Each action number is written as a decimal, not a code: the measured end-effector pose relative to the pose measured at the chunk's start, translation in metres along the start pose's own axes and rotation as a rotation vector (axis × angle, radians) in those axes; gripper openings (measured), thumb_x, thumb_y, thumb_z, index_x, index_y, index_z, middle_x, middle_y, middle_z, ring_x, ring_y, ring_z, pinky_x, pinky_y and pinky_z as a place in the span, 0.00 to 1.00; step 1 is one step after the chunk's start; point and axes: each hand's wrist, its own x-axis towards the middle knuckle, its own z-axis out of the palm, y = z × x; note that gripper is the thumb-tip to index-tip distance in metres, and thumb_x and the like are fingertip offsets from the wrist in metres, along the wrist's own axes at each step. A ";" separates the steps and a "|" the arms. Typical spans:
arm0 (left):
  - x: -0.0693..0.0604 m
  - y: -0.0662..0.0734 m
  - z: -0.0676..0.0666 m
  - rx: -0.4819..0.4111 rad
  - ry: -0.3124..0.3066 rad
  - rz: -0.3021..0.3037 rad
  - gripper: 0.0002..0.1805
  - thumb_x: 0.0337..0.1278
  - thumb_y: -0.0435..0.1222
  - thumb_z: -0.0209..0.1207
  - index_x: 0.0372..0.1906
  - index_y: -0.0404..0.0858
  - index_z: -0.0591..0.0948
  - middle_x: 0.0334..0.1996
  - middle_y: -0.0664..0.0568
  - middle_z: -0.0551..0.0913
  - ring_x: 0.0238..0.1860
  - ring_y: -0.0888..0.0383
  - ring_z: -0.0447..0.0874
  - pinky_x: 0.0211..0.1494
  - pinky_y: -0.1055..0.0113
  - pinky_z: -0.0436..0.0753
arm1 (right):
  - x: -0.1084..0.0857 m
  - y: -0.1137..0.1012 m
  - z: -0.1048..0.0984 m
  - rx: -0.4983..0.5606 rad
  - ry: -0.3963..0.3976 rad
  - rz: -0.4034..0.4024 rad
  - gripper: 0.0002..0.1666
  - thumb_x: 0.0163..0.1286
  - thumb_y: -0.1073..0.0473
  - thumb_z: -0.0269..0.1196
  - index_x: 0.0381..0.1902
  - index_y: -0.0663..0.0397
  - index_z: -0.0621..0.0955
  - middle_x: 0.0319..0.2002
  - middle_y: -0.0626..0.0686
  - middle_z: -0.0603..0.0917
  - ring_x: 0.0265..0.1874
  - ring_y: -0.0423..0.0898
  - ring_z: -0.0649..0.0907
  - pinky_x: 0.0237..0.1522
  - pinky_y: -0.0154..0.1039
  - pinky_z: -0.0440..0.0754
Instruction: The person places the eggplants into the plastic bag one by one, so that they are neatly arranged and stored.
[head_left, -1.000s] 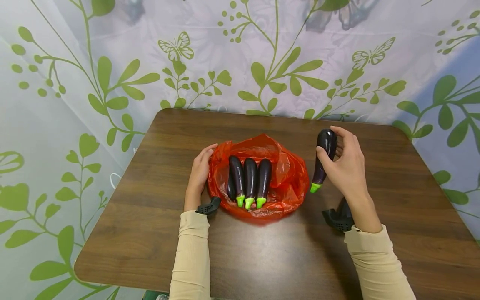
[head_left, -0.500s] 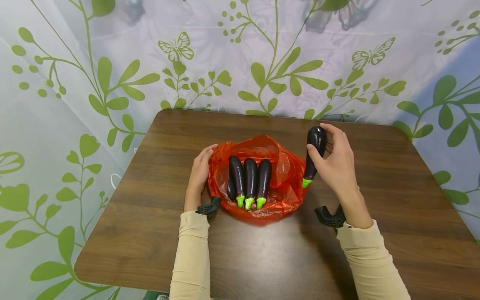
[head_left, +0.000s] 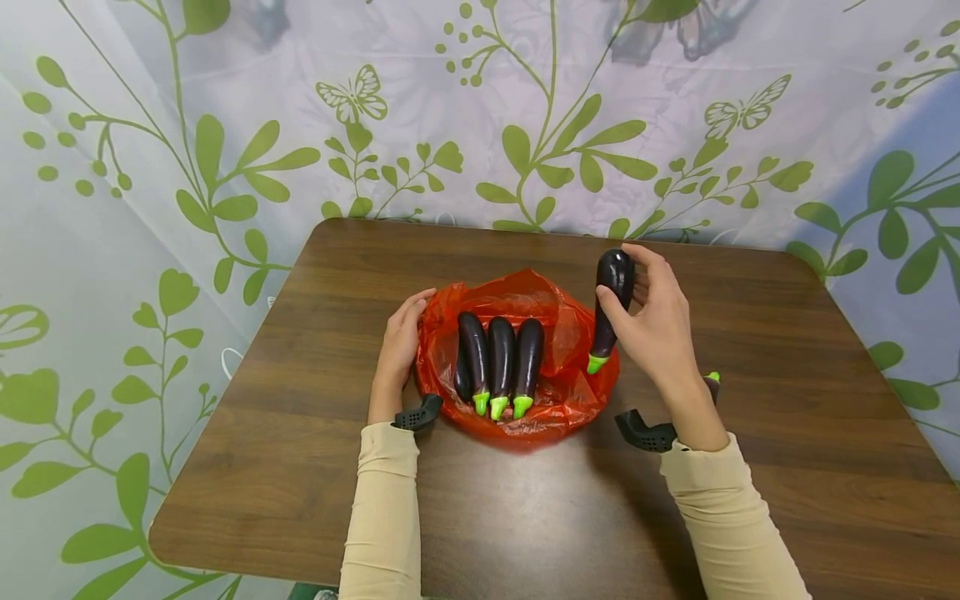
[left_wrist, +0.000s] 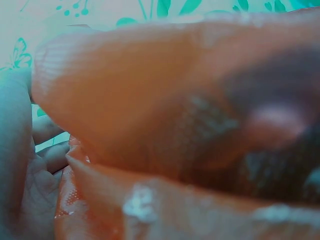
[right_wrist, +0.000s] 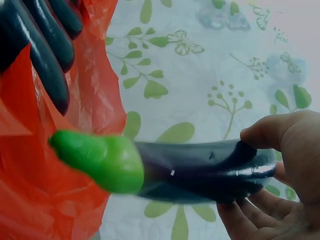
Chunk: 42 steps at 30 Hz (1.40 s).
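In the head view my right hand (head_left: 658,321) holds an eggplant (head_left: 611,296) near its thick end, thumb on one side and fingers on the other. Its green stem cap (right_wrist: 107,162) points down toward the right rim of a red plastic bag (head_left: 573,342). Several dark eggplants (head_left: 501,358) lie side by side in the bag, green ends toward me; the leftmost is partly covered. My left hand (head_left: 397,346) rests along the bag's left side, fingers extended against the plastic. In the left wrist view the bag (left_wrist: 125,100) fills most of the picture, blurred.
A further eggplant (head_left: 712,382) shows its green end beside my right wrist, mostly hidden by the arm. All this is on a brown wooden table (head_left: 315,467). A white curtain (head_left: 450,125) with green leaf prints hangs behind the table.
My right hand has carried the eggplant left, from right of the bag to over its right rim. An eggplant's green end has come into sight behind the wrist. My left hand stays put.
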 end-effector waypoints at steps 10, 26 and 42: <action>0.000 0.001 -0.001 0.033 0.001 0.007 0.23 0.81 0.50 0.45 0.68 0.49 0.79 0.66 0.50 0.80 0.64 0.50 0.78 0.73 0.51 0.73 | -0.003 -0.003 0.010 0.036 -0.078 0.004 0.36 0.72 0.58 0.66 0.74 0.55 0.68 0.67 0.59 0.75 0.55 0.59 0.85 0.53 0.59 0.85; -0.002 0.002 -0.001 0.036 0.006 0.004 0.24 0.80 0.52 0.44 0.68 0.51 0.79 0.65 0.51 0.80 0.65 0.51 0.79 0.73 0.51 0.73 | -0.015 0.007 0.027 0.055 -0.218 0.019 0.36 0.75 0.54 0.63 0.75 0.54 0.64 0.69 0.62 0.73 0.51 0.64 0.88 0.43 0.58 0.88; -0.001 0.001 0.000 0.022 0.010 0.003 0.24 0.81 0.51 0.43 0.67 0.50 0.80 0.65 0.51 0.81 0.64 0.52 0.79 0.73 0.52 0.73 | -0.027 0.007 0.038 0.091 -0.318 0.053 0.37 0.76 0.52 0.63 0.76 0.53 0.63 0.69 0.64 0.74 0.54 0.63 0.86 0.48 0.58 0.88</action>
